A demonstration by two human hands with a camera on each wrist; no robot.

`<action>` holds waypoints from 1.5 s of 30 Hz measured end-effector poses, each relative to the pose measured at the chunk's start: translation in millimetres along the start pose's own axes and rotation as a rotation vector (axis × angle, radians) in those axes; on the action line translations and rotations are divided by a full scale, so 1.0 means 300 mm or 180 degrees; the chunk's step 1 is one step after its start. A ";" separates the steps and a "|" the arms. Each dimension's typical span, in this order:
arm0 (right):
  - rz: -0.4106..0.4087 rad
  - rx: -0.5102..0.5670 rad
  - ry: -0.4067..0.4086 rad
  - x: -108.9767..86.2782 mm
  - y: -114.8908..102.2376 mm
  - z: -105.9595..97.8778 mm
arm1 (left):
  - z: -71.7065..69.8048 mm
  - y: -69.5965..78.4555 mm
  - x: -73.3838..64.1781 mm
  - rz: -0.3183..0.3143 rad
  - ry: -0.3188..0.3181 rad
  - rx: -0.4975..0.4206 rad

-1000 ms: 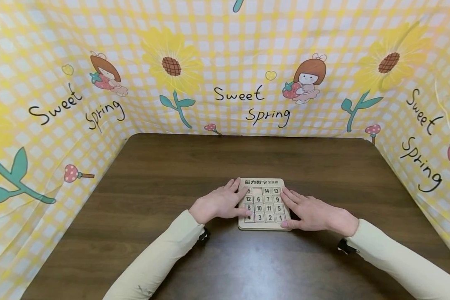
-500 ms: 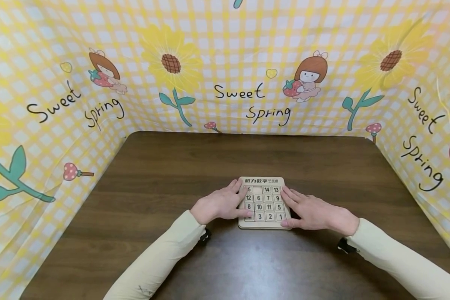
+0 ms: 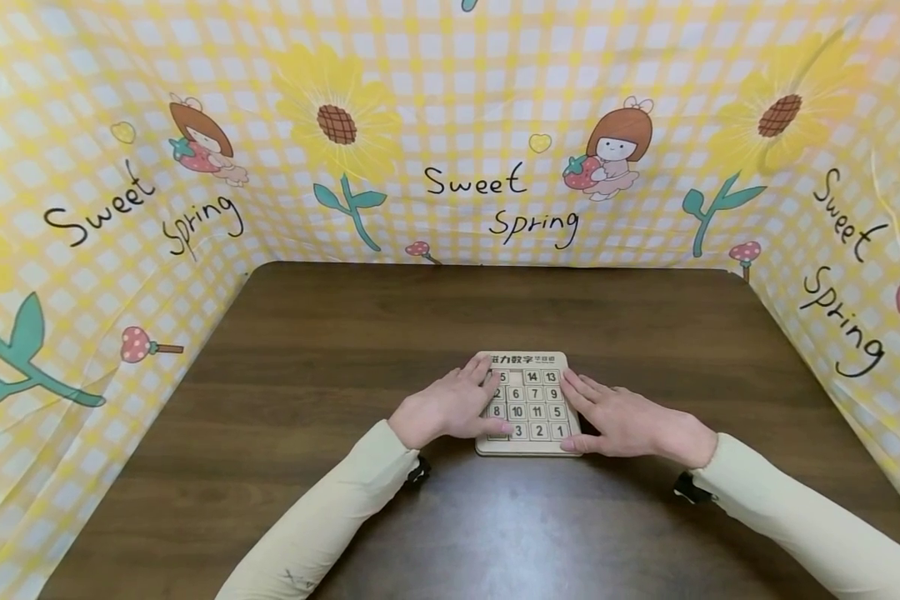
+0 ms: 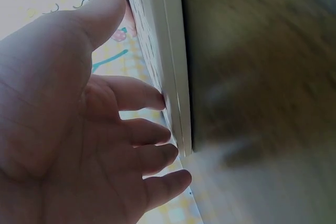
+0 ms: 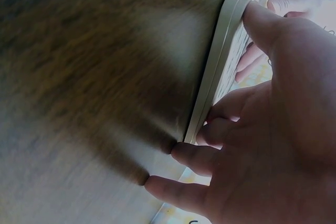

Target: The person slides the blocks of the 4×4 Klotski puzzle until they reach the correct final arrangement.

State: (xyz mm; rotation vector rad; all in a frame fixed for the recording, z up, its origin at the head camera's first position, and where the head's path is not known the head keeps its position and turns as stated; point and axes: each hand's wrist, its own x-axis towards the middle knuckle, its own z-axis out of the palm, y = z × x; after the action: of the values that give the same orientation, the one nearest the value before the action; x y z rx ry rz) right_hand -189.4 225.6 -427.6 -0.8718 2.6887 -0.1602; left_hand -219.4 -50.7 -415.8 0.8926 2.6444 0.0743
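Observation:
A pale wooden sliding number puzzle [image 3: 536, 450] lies flat on the table between my hands. My left hand [image 3: 453, 404] rests over its left side. One finger covers part of the top-left tile [image 3: 503, 377], where a 5 shows beside an empty slot [image 3: 516, 377]. The left thumb lies across the bottom-left tile, hiding its number. Along the right edge, my right hand [image 3: 622, 423] lies with straight fingers, its thumb at the lower right corner. In the right wrist view, two fingertips [image 5: 181, 149] touch down by the board's edge [image 5: 210, 77].
A dark brown wooden table [image 3: 345, 317] holds the puzzle near its middle. Yellow checked cloth [image 3: 457, 100] with flowers and lettering walls in the back and both sides. Each wrist carries a small black device [image 3: 693, 488].
My left hand has shifted slightly right over the board, and the top-left tile sits a little farther right, narrowing the slot. The right hand stays in place. The head view drifts a little.

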 end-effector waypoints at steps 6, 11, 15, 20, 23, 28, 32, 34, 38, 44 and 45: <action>-0.0010 -0.0003 0.0024 0.001 -0.002 0.001 | 0.005 0.015 0.010 0.0031 0.0004 0.0014; -0.0003 -0.0034 0.0045 0.001 -0.005 0.002 | 0.007 0.028 0.020 0.0043 -0.0005 0.0048; 0.0016 -0.0036 0.0041 0.001 -0.007 0.002 | 0.008 0.036 0.029 0.0060 0.0001 0.0091; 0.0027 -0.0033 0.0020 0.003 -0.008 0.001 | 0.005 0.038 0.032 0.0081 -0.0014 0.0081; 0.0039 -0.0027 0.0016 0.003 -0.009 -0.001 | 0.002 0.034 0.024 0.0092 -0.0020 0.0033; 0.0033 -0.0036 0.0024 0.001 -0.010 -0.003 | 0.005 0.025 -0.010 0.0121 0.0008 0.0024; 0.0027 -0.0052 0.0030 -0.002 -0.009 -0.004 | 0.008 0.027 -0.043 0.0120 0.0006 0.0027; 0.0032 -0.0048 0.0030 -0.003 -0.008 -0.004 | 0.011 0.031 -0.058 0.0094 -0.0004 0.0018; 0.0037 -0.0043 0.0024 -0.003 -0.007 -0.002 | 0.020 0.034 -0.081 0.0020 -0.0046 0.0004; 0.0052 -0.0022 0.0021 -0.002 -0.010 0.000 | 0.028 0.035 -0.090 0.0003 -0.0045 0.0027; 0.0053 -0.0019 0.0023 -0.002 -0.010 0.000 | 0.027 0.036 -0.089 0.0008 -0.0042 0.0030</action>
State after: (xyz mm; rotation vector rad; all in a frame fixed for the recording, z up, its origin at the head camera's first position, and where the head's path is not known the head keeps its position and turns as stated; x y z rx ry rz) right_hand -187.2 223.4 -426.9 -0.8520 2.7036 -0.1518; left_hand -190.5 -58.4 -413.4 0.8965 2.6335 0.0563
